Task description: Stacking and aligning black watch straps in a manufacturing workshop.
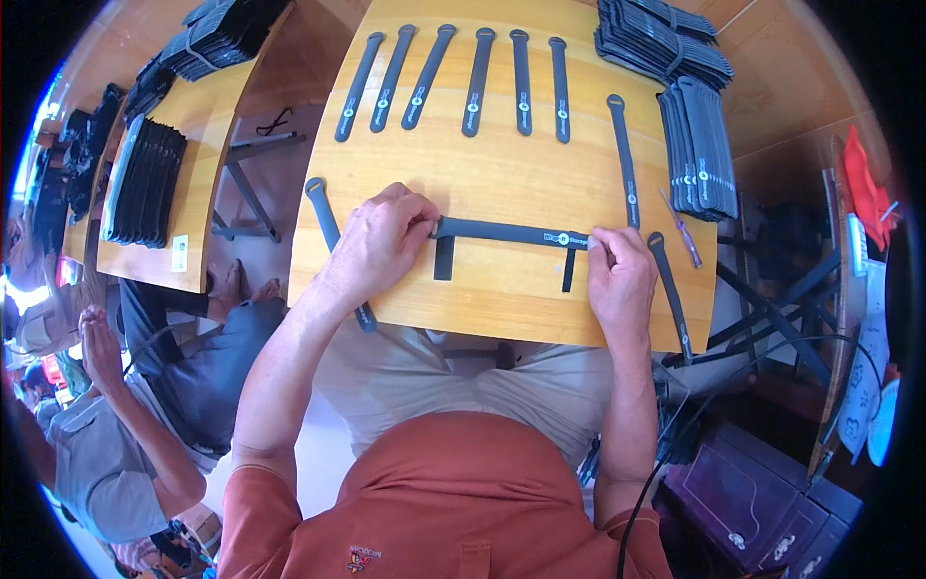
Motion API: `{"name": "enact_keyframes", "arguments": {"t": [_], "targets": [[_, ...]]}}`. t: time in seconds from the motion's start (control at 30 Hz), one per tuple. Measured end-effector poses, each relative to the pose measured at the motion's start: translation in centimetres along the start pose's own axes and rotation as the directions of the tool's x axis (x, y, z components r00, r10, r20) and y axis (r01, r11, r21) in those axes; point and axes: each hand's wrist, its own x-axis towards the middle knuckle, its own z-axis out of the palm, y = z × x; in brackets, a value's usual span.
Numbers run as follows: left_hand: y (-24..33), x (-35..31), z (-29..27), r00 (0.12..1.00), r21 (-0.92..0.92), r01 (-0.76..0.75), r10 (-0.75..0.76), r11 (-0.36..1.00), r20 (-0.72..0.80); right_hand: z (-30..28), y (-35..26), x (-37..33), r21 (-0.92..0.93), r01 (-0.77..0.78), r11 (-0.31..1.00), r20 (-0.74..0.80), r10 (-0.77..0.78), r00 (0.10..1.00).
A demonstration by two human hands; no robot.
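A dark grey strap (511, 233) with a white print is stretched flat, left to right, across the near part of the wooden table (511, 183). My left hand (386, 236) pinches its left end, while the fingers of my right hand (620, 275) are closed on its right end. Two black strips (444, 259) show just below the strap, one near each end. Another strap (323, 207) passes beneath my left forearm, partly hidden. To the right of my right hand lies a slanted strap (670, 294), and beyond it a longer one (622, 154).
Several slotted straps (477, 82) lie in a row across the far side. Stacked straps (699, 150) and tied bundles (666, 43) stand at the right edge, near a thin purple-handled tool (687, 236). At left, a co-worker (125, 425) sits by a second table (198, 193) holding a strap stack (145, 183).
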Motion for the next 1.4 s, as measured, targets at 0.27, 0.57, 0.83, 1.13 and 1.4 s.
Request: {"name": "enact_keyframes", "arguments": {"t": [0.27, 0.57, 0.83, 1.13, 1.4], "targets": [[0.6, -0.4, 0.4, 0.996, 0.03, -0.045, 0.047, 0.999, -0.073, 0.2, 0.0, 0.1, 0.009, 0.031, 0.999, -0.03, -0.031, 0.999], [1.0, -0.2, 1.5, 0.982, 0.059, -0.007, 0.018, 0.998, -0.188, 0.1, 0.0, 0.1, 0.04, 0.033, 0.999, -0.04, -0.032, 0.999], [0.3, -0.3, 2.0, 0.975, 0.079, -0.083, 0.097, 0.993, -0.198, 0.1, 0.0, -0.2, -0.029, 0.066, 0.997, -0.042, -0.068, 0.997], [1.0, -0.1, 2.7, 0.971, 0.176, -0.042, 0.082, 0.983, -0.226, 3.7, -6.1, -2.7, -0.265, 0.455, 0.85, 0.216, -0.407, 0.887], [1.3, -0.2, 3.3, 0.969, 0.274, -0.008, 0.075, 0.962, -0.235, 1.3, -2.3, -3.4, -0.326, 0.27, 0.906, 0.372, -0.139, 0.918]]}}
